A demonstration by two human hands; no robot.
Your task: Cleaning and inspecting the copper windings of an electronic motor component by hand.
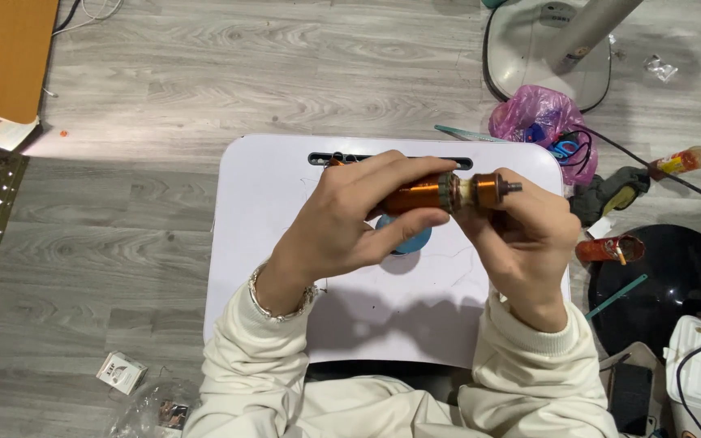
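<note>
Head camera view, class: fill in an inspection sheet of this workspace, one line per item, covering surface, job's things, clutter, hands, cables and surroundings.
Surface: white lap tray with a slot handle at its far edge, set on grey wood-look floor.
Job's things: copper-wound motor armature held above the tray; blue round object beneath it, mostly hidden.
Clutter: pink plastic bag, squeeze bottle, small box, green-and-grey glove.
Hands: left hand wraps the windings; right hand holds the shaft end; both in a closed grip.
Cables: black cable across the floor at right.
Surroundings: fan base, black round object, brown board.
</note>
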